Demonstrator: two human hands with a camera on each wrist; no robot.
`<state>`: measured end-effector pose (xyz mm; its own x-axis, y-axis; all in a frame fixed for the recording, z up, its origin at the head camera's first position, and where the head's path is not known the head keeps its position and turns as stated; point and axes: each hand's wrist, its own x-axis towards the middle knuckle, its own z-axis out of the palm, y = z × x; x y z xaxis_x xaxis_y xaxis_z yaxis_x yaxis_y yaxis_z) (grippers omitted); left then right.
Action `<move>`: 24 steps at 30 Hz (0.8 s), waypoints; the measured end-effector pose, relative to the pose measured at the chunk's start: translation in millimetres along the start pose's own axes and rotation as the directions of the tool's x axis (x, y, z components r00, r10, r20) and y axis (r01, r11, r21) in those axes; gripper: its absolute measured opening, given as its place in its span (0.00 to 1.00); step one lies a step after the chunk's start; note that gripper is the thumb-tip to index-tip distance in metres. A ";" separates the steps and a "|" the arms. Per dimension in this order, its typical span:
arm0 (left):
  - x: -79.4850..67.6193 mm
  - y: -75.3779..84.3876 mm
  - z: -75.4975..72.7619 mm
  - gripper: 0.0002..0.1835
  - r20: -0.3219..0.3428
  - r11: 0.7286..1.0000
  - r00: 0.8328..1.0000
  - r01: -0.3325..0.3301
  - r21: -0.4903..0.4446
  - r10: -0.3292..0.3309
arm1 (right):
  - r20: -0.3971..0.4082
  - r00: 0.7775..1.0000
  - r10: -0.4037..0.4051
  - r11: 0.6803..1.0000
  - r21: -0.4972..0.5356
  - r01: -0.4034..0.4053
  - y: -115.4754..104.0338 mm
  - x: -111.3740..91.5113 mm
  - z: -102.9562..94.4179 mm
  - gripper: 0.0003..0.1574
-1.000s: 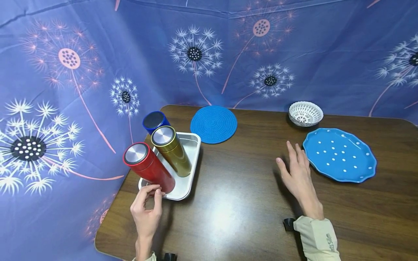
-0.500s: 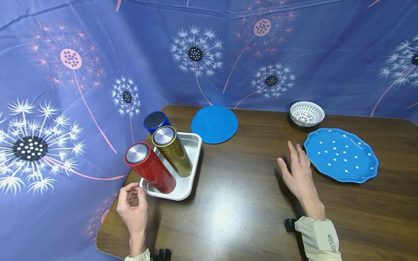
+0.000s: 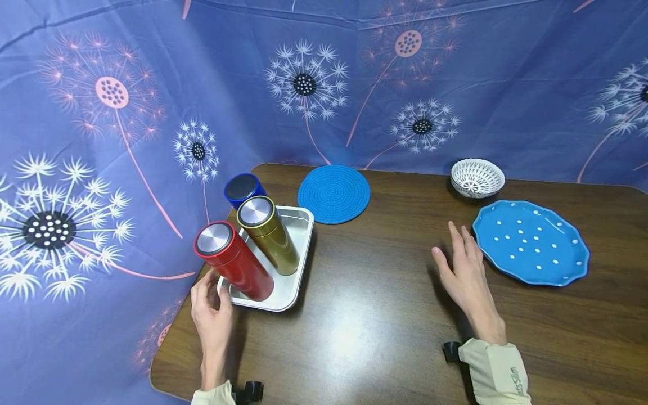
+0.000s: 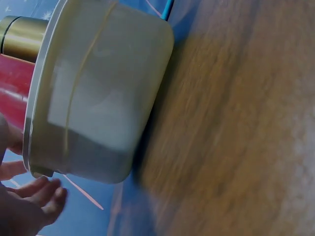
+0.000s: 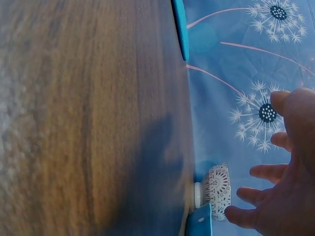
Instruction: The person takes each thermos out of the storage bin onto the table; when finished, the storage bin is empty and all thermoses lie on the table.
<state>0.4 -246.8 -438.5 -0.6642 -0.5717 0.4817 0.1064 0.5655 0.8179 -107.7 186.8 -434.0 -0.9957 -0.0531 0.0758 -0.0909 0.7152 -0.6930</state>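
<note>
My left hand [image 3: 211, 315] is at the near left corner of a silver metal tray [image 3: 305, 216], its thumb and fingers bent around the corner rim. In the left wrist view, fingertips [image 4: 51, 189] lie right beneath the corner of the tray [image 4: 98, 93]. Inside the tray lean a red thermos bottle [image 3: 243, 270] and a gold thermos bottle [image 3: 278, 244]. Behind them a blue thermos bottle [image 3: 243, 187] is partly hidden. Over the table, my right hand [image 3: 464, 278] holds nothing, its fingers spread beside a blue polka-dot plate [image 3: 547, 264].
A round blue woven placemat [image 3: 334, 194] lies at the back of the brown wooden table [image 3: 374, 281]. A white openwork bowl [image 3: 477, 177] stands behind the plate. Blue dandelion-print cloth [image 3: 354, 112] hangs along the back and left sides.
My left hand has shifted left from in front of the red thermos, then forward to the tray's corner, its fingers reaching around it. The right hand stays in place.
</note>
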 end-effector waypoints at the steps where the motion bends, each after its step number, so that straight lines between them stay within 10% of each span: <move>1: 0.4 -0.7 1.0 0.21 0.016 1.000 1.000 0.022 0.006 -0.022 | -0.002 1.000 0.001 1.000 0.001 -0.001 0.3 -0.1 -0.2 0.43; 9: 3.6 -10.3 6.0 0.20 0.095 0.983 0.982 0.155 0.093 -0.164 | -0.003 1.000 0.008 1.000 0.004 -0.008 2.0 -1.9 -1.6 0.43; 24: 9.5 -10.5 9.7 0.18 0.029 0.976 0.984 0.170 0.137 -0.176 | -0.003 0.999 -0.038 0.999 0.036 0.038 4.2 -4.9 -3.6 0.44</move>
<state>-14.3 -252.4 -445.5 -0.6935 -0.6450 0.3210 -0.1111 0.5360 0.8369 -103.1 192.6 -434.7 -0.9915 -0.0784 0.1038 -0.1292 0.6872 -0.7149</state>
